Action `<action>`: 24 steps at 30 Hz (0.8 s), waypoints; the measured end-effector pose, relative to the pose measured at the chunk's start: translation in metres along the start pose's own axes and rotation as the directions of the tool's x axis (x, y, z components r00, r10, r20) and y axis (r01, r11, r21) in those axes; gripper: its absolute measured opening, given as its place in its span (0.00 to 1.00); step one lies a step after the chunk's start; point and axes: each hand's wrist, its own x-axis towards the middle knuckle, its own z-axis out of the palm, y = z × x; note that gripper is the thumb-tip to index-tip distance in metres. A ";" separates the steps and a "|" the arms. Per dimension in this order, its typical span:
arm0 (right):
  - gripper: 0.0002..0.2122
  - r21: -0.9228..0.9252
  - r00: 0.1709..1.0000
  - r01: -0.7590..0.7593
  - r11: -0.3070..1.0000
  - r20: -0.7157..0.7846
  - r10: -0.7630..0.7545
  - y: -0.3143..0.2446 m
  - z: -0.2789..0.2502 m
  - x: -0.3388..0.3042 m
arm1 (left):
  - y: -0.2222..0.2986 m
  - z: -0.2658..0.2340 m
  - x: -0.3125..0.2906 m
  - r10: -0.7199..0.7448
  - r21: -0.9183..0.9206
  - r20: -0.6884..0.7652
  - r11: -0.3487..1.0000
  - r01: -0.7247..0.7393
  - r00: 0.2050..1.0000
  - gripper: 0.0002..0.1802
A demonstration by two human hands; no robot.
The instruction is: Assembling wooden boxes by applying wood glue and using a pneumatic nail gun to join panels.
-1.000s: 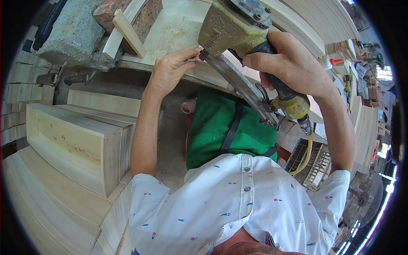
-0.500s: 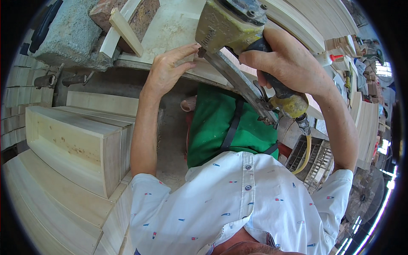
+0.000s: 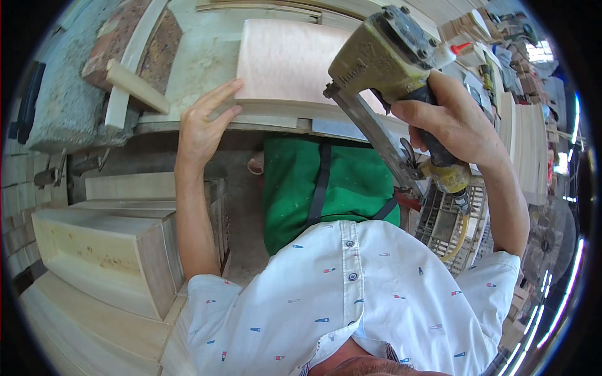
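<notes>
My right hand (image 3: 448, 119) is wrapped around the black grip of a yellow, worn pneumatic nail gun (image 3: 379, 66). Its long metal magazine slants down toward me, and its nose hangs over the front part of a pale pinkish wood panel (image 3: 291, 59). This panel lies on light wooden pieces on the workbench (image 3: 194, 78). My left hand (image 3: 204, 125) is open, thumb and fingers apart, with its fingertips at the panel's left edge near the front corner. A yellow air hose (image 3: 461, 241) runs down from the gun's handle.
On the bench's left sit a concrete block (image 3: 69, 94), a reddish brick (image 3: 116, 47) and wood strips (image 3: 135, 84). Wooden boxes (image 3: 88, 250) are stacked at lower left. A plastic crate (image 3: 451, 213) stands at right, below a red-tipped bottle (image 3: 446, 53). Boards (image 3: 530, 141) stand farther right.
The nail gun has moved right, away from my left fingertips, uncovering more of the pinkish panel. My left hand stays open near the panel's edge. The whole view has shifted.
</notes>
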 end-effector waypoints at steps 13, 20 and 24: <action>0.11 0.188 0.999 0.044 0.981 0.006 -0.046 0.016 0.004 -0.007 | 0.008 0.007 0.003 -0.070 0.024 -0.009 0.997 0.070 0.998 0.22; 0.11 0.157 0.999 0.034 0.987 -0.006 -0.033 0.017 0.007 -0.008 | 0.006 0.006 0.002 -0.090 0.021 -0.013 0.996 0.090 0.996 0.22; 0.12 0.143 0.998 0.050 0.989 -0.031 -0.046 0.018 0.009 -0.012 | 0.005 0.006 0.000 -0.095 0.012 -0.015 0.995 0.095 0.995 0.22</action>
